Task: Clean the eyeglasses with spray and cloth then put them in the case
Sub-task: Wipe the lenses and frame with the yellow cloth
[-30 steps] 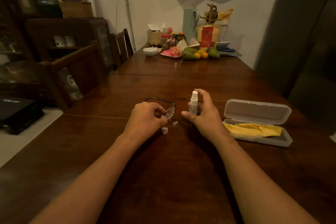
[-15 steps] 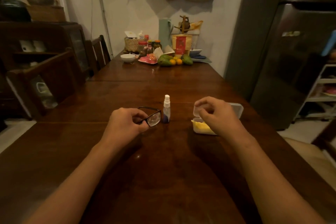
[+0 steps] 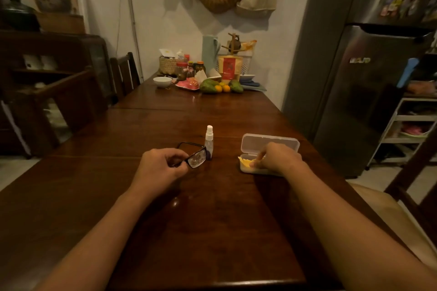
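Note:
My left hand (image 3: pixel 159 165) grips black-framed eyeglasses (image 3: pixel 195 157) just above the dark wooden table (image 3: pixel 212 220); one lens shows droplets. A small clear spray bottle (image 3: pixel 209 140) with a white cap stands upright right behind the glasses, free of either hand. To the right lies an open white glasses case (image 3: pixel 267 143) with its lid up. My right hand (image 3: pixel 277 157) reaches into the case, fingertips on the yellow cloth (image 3: pixel 246 162) inside. Much of the cloth is hidden under that hand.
At the table's far end sit a white bowl (image 3: pixel 162 81), jars, a basket, a pitcher and fruit (image 3: pixel 209 86). Wooden chairs (image 3: pixel 125 75) stand along the left side. A grey fridge (image 3: pixel 369 92) stands close on the right, with a white rack beside it.
My right hand let go of the spray bottle, moved right to the case and now touches the yellow cloth. The left hand keeps holding the glasses. The camera view shifted right.

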